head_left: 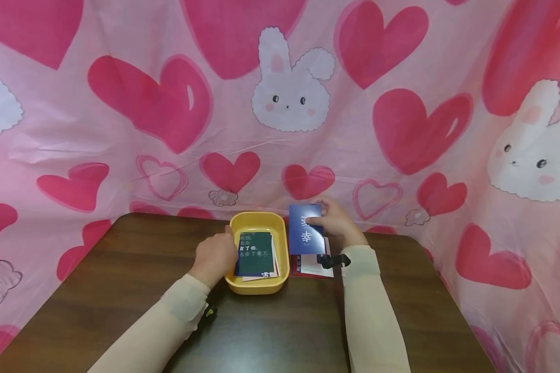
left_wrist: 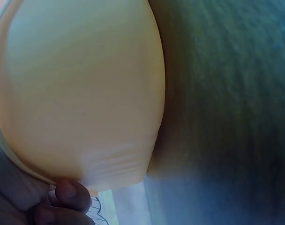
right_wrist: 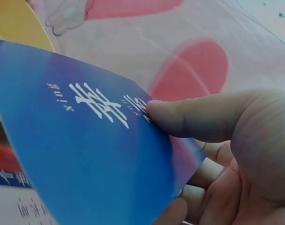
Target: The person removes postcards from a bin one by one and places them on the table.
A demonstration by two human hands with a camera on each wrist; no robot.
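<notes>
My left hand (head_left: 216,257) grips the left rim of a yellow plastic basin (head_left: 257,288); in the left wrist view its fingers (left_wrist: 73,195) curl against the basin's edge. Inside the basin lies a stack of cards, topped by a dark green card (head_left: 256,255) with white characters. With thumb and fingers, my right hand (head_left: 339,224) pinches a blue card (head_left: 302,233) bearing white characters, raised just right of the basin. Under it, more cards (head_left: 311,266) lie on the table, red and white ones among them, partly hidden by the blue card.
Basin and cards are toward the far side of a dark brown wooden table (head_left: 266,336). Behind and beside it hangs a pink cloth (head_left: 270,160) printed with hearts and rabbits. A black strap (head_left: 333,260) is around the right wrist.
</notes>
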